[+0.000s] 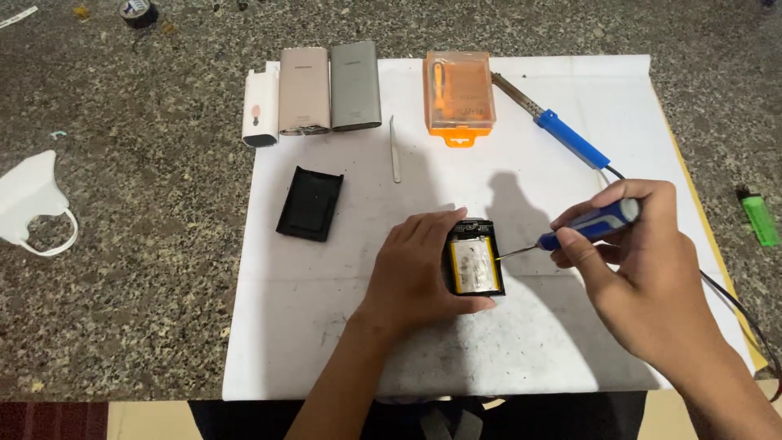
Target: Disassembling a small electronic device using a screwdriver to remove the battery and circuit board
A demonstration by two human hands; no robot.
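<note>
Black casing: small open plastic power bank shell [474, 259], mid white sheet [326, 326], silver-yellow battery pouch [475, 265] inside
Left hand [415, 273]: clamped round the shell's left side
Right hand [643, 261]: closed on blue-grey screwdriver [582, 228], tip at the right rim
Tip: pry shallow, don't poke the pouch
Orange bit box [459, 94]: far edge, lid shut, contents unclear

On the white sheet [342, 326] lie a black cover [309, 204], tweezers [394, 151], an orange case [459, 94] and a blue soldering iron [554, 130]. Three power banks [314, 94] sit at its top edge. A white mask [28, 200], a tape roll [137, 11] and a green lighter [759, 217] rest on the speckled counter [147, 269].
</note>
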